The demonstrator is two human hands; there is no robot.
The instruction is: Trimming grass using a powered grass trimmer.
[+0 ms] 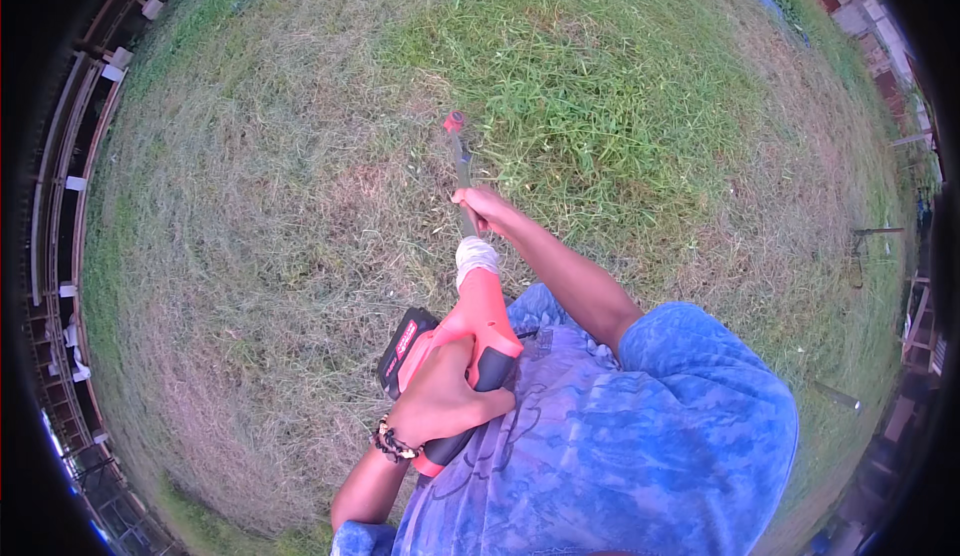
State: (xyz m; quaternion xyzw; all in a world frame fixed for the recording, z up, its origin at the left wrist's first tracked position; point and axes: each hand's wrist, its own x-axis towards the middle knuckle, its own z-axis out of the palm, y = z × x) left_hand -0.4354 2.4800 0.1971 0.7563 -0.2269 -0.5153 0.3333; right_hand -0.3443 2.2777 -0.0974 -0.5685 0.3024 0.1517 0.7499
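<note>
My left hand (442,398), with a beaded bracelet at its wrist, is closed around the black-and-red rear handle of a cordless grass trimmer (484,305). A black battery pack (403,350) sits on the tool's left side. Beyond the body, white wrapping (477,256) covers the base of the shaft. My right hand (484,207) grips the thin shaft (460,162) farther forward. The shaft ends in a red head (453,122) over the grass, beside a taller green patch (600,113). Whether a blade or line is fitted is too small to tell.
Cut, dry-looking grass (285,203) lies around the green patch. A long railed structure with pale blocks (76,183) curves along the left rim. At the right are a block wall (851,12), a thin dark object (879,231) and a pipe-like piece (838,395) on the grass.
</note>
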